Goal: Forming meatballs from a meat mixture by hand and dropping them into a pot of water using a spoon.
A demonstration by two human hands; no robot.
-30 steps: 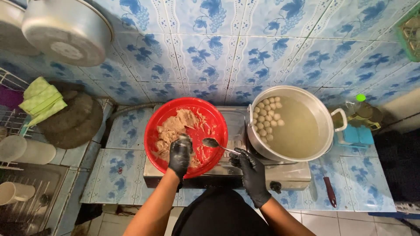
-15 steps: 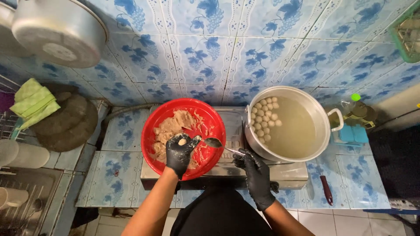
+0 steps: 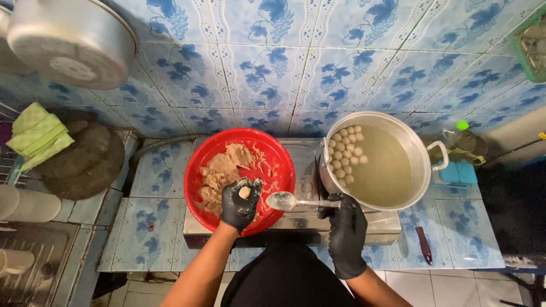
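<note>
Left hand: the left hand (image 3: 240,200), in a black glove, is curled into a fist over the near rim of the red bowl (image 3: 196,167), squeezing pale paste so that a small round ball (image 3: 244,193) pushes up between thumb and forefinger.
Right hand: the right hand (image 3: 345,226), also in a black glove, is closed on the handle of a metal spoon (image 3: 282,200), whose bowl points left and lies just beside the left hand, apart from the ball.
Red bowl: it sits on the left side of a steel stove (image 3: 307,170) and holds a mound of brownish meat paste (image 3: 223,170), heaped mostly on its left half.
Pot: a large metal pot (image 3: 424,165) stands on the right side of the stove, touching or nearly touching the red bowl's side of the burner area, filled with cloudy liquid.
Meatballs: a cluster of pale meatballs (image 3: 344,153) floats at the pot's left edge.
Desk: the tiled desk (image 3: 153,222) carries the stove; a dark-handled knife (image 3: 424,245) lies to the right of it.
Left side: dark round pans (image 3: 85,162) with a green cloth (image 3: 37,133) on them.
Wall: blue-patterned tiles (image 3: 273,68), with a metal pan (image 3: 71,40) hanging at upper left.
</note>
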